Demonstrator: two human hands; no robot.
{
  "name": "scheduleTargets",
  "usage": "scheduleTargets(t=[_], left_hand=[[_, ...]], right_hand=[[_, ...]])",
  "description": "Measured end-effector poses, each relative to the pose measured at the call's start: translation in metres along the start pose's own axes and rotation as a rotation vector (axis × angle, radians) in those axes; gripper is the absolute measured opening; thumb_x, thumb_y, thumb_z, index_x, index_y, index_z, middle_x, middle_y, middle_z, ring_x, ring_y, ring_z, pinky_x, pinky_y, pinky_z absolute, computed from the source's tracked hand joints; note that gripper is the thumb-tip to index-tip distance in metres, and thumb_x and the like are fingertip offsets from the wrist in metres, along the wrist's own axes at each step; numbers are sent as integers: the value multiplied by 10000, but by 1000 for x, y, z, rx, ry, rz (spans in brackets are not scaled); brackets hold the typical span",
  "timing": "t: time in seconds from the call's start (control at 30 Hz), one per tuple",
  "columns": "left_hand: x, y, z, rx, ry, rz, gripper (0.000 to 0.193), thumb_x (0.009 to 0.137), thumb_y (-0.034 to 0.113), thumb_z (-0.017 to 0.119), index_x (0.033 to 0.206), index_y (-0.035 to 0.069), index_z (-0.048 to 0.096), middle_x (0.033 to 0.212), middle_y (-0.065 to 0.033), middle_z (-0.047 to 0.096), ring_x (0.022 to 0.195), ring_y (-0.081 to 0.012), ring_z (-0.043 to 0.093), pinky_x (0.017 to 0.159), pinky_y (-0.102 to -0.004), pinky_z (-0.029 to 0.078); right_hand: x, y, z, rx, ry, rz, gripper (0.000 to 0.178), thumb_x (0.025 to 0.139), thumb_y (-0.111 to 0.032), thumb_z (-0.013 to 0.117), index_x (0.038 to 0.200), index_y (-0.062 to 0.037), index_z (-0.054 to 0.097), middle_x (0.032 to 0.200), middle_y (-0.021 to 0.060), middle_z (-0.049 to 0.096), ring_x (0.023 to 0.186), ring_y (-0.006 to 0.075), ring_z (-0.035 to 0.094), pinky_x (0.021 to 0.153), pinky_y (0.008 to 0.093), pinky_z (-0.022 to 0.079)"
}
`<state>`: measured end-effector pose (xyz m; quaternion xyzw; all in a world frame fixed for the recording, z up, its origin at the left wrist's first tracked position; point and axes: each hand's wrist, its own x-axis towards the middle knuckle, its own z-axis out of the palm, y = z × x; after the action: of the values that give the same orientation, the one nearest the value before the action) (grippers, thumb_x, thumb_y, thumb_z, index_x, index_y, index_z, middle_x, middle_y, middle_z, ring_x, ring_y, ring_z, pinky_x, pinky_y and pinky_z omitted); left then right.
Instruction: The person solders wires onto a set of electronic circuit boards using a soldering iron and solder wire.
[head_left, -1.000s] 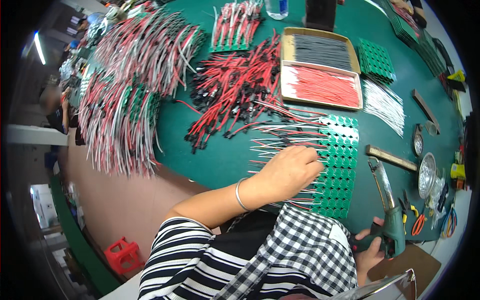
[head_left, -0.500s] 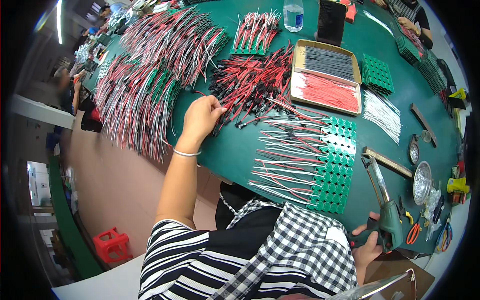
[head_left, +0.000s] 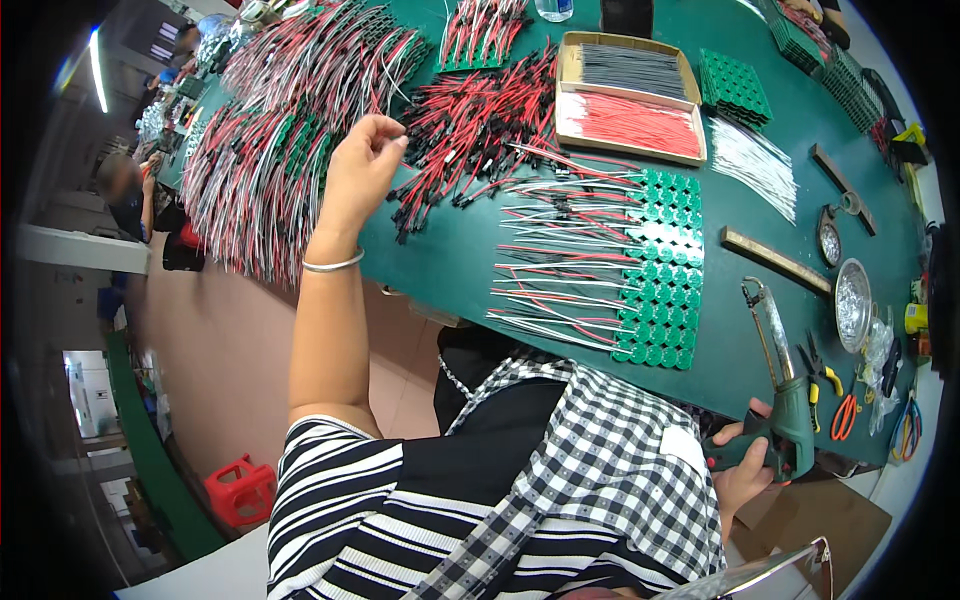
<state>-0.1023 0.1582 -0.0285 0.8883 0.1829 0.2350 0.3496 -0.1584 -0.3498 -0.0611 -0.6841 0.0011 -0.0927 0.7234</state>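
My left hand (head_left: 361, 172) is raised at the left edge of a heap of red and black wires with black connectors (head_left: 470, 125). Its thumb and forefinger are pinched together; anything between them is too small to make out. At the lower right, my right hand (head_left: 745, 465) grips a green soldering gun (head_left: 796, 425) with a long metal barrel and a thin bent rod, tip pointing up over the table. Between the hands lies a panel of round green circuit boards (head_left: 660, 270), with red, black and white wires (head_left: 560, 270) fanning leftward from it.
Stacked wired boards (head_left: 260, 180) fill the table's left. A cardboard box (head_left: 630, 155) holds black and red tubes. White wires (head_left: 750, 165), a wooden bar (head_left: 775, 258), a metal dish (head_left: 852, 305), pliers (head_left: 820, 370) and orange-handled scissors (head_left: 846, 415) lie right. A red stool (head_left: 240, 490) stands on the floor.
The whole view has shifted, with the tabletop now higher in it. My left hand has drawn slightly left, away from the wire heap. My right hand still holds the soldering gun.
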Motion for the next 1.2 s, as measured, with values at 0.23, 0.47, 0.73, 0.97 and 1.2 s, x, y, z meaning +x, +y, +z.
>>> scheduleTargets(t=[0.23, 0.47, 0.73, 0.97, 1.2], left_hand=[[-6, -36, 23, 395, -226, -19, 209, 797, 220, 718, 828, 23, 658, 800, -159, 657, 787, -342, 622, 750, -435, 490], [-1, -29, -15, 483, -192, -3, 147, 834, 139, 672, 885, 15, 611, 856, -185, 673, 841, -357, 655, 725, -428, 507], [4, -11, -14, 352, -77, 41, 179, 850, 76, 644, 1017, 22, 678, 865, -176, 694, 781, -297, 686, 720, -347, 523], [7, 33, 9, 82, -168, 40, 125, 874, 71, 617, 965, 7, 674, 820, -136, 696, 749, -201, 685, 691, -314, 515], [-65, 123, 69, 211, -595, 611, 266, 739, -3, 636, 983, 91, 682, 810, -88, 651, 730, -294, 585, 662, -377, 497]], right_hand=[[-9, 4, 15, -56, -104, -21, 450, 925, -187, 483, 1283, 70, 393, 1183, 227, 545, 643, 190, 598, 577, 283, 500], [-13, 10, 12, -58, -80, -30, 457, 924, -188, 497, 1288, 69, 393, 1175, 234, 556, 637, 187, 603, 551, 282, 502], [-1, 12, 21, 9, -95, 7, 468, 926, -195, 517, 1292, 67, 391, 1164, 241, 560, 630, 197, 597, 554, 295, 510], [1, 7, 18, 12, -47, 37, 495, 941, -262, 540, 1292, 57, 398, 1182, 190, 564, 629, 191, 597, 555, 299, 508], [13, -3, 32, 81, -9, 152, 476, 922, -220, 546, 1292, 43, 404, 1130, 227, 585, 589, 234, 604, 518, 315, 505]])
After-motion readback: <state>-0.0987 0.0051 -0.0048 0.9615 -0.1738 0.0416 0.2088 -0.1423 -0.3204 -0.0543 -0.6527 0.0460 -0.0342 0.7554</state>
